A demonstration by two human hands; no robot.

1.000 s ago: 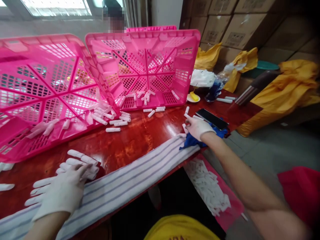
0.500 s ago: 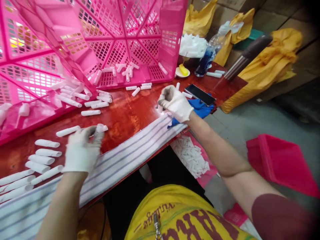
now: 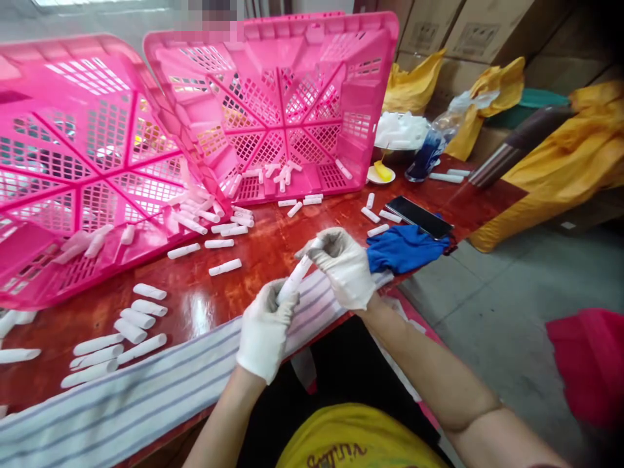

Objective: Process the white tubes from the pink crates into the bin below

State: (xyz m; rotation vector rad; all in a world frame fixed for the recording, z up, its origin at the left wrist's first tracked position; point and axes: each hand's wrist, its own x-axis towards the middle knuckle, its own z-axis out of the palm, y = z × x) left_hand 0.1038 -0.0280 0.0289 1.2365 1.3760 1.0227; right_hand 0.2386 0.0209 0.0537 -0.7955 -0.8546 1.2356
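Note:
Both my hands wear white gloves and meet over the striped cloth (image 3: 160, 390) at the table's near edge. My left hand (image 3: 264, 328) is closed around the lower end of a white tube (image 3: 295, 279). My right hand (image 3: 344, 264) pinches the tube's upper end, apparently with a small white cap. Several more white tubes (image 3: 117, 338) lie in a row on the red table (image 3: 253, 260) to the left. Other tubes (image 3: 221, 244) are scattered near the baskets.
Two pink plastic baskets (image 3: 292, 97) lean on their sides at the back of the table, with tubes inside. A blue cloth (image 3: 402, 247) and a black phone (image 3: 419, 216) lie at the right edge. Yellow bags (image 3: 560, 169) and cardboard boxes (image 3: 487, 32) stand beyond.
My left hand lifted a tube from the left side and came to the middle. My right hand left the blue cloth area and joined it at the tube's top.

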